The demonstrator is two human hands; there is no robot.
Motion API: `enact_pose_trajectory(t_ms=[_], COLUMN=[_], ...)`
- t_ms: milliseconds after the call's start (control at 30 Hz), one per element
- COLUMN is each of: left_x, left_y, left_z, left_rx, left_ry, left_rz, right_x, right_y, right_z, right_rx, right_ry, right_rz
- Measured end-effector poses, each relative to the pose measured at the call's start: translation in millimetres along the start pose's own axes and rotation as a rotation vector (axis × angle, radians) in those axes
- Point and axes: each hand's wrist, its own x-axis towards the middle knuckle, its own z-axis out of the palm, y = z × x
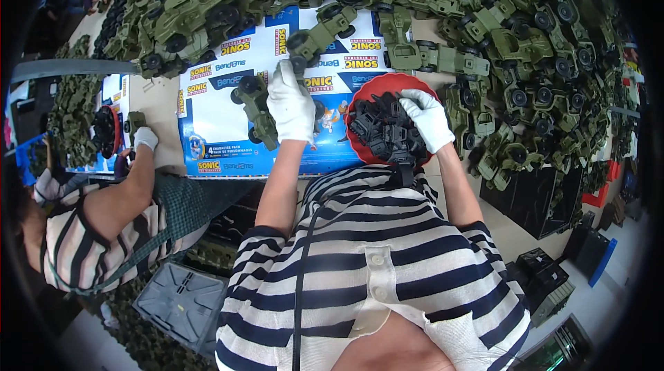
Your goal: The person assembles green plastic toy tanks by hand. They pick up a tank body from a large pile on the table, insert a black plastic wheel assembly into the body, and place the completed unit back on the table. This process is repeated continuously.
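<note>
My left hand [289,105], in a white glove, has its fingers closed at the rear wheel of a green toy truck [321,33] that points away to the upper right. A second green toy truck [256,109] lies just left of that hand, close to the wrist. My right hand [429,122], also gloved, reaches over the right rim of a red bowl [357,89]. Its fingers are bent together on the black plastic parts [384,129] heaped inside; which piece they pinch is partly hidden.
A printed blue and white sheet [214,118] covers the table in front of me. Green toy trucks [512,46] pile up along the far side and the right. At left, a co-worker's gloved hand [145,138] is beside another red bowl [105,132]. A grey crate [181,305] stands lower left.
</note>
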Motion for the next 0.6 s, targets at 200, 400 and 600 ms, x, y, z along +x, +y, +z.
enact_pose_trajectory(t_ms=[200,400,600], left_x=[-27.4,-31.8,-20.9], left_y=[-27.7,-63.1,-9.3], left_z=[36.3,102.2,39.3], left_rx=[-0.311,-0.871,-1.146], left_ry=[0.034,0.140,-0.120], left_rz=[-0.426,-0.732,-1.073], right_x=[-68.8,-100.4,-103.8], right_y=[-67.1,-59.4,-72.9], right_z=[-21.7,-45.8,-42.5], right_rx=[-0.442,0.006,-0.262], right_ry=[-0.391,-0.785,-0.625], right_rz=[-0.336,-0.056,0.246])
